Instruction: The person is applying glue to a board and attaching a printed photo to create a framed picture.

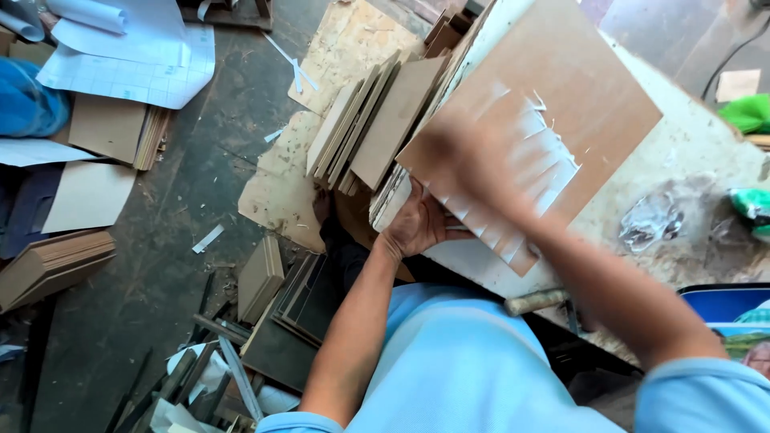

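L hand (417,224) grips board stack (391,200) edge, frame centre; R hand (465,156) blurred over glue-streaked brown panel (561,104), fingers' state can't tell.

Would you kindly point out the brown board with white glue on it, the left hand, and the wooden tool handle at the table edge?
brown board (597,96), head view, bare upper face.
left hand (413,228), head view, back of the hand.
wooden tool handle (536,301), head view, middle of the handle.
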